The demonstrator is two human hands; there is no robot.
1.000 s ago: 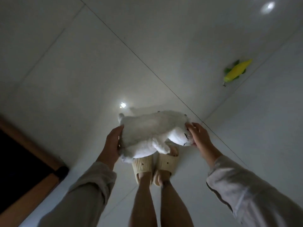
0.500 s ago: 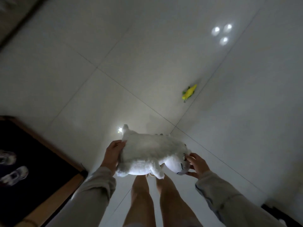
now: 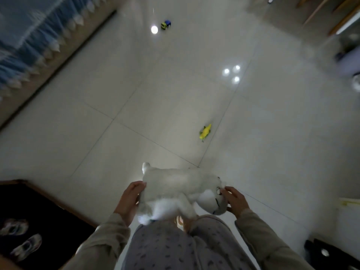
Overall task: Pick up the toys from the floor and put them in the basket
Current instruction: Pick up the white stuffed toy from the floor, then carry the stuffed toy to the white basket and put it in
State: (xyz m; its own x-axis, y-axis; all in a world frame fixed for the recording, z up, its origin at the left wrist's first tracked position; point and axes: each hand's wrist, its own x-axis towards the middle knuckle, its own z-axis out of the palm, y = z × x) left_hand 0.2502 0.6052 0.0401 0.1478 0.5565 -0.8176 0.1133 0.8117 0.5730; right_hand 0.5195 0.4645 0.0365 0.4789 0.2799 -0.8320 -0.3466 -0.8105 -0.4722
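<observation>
I hold a white plush animal in front of my body, above the floor. My left hand grips its rear end and my right hand holds its head, face turned to the right. A small yellow and green toy lies on the tiled floor ahead of me. Farther off, near the top of the view, a blue and yellow toy truck stands on the floor. No basket is in view.
A bed with a blue frilled skirt runs along the left. A dark mat with two shoes lies at the lower left. Blurred furniture stands at the upper right, a dark object at the lower right.
The view has risen and tilted forward: the plush toy stays in both hands while more of the room appears, including the toy truck and the bed. The yellow toy now looks farther away.
</observation>
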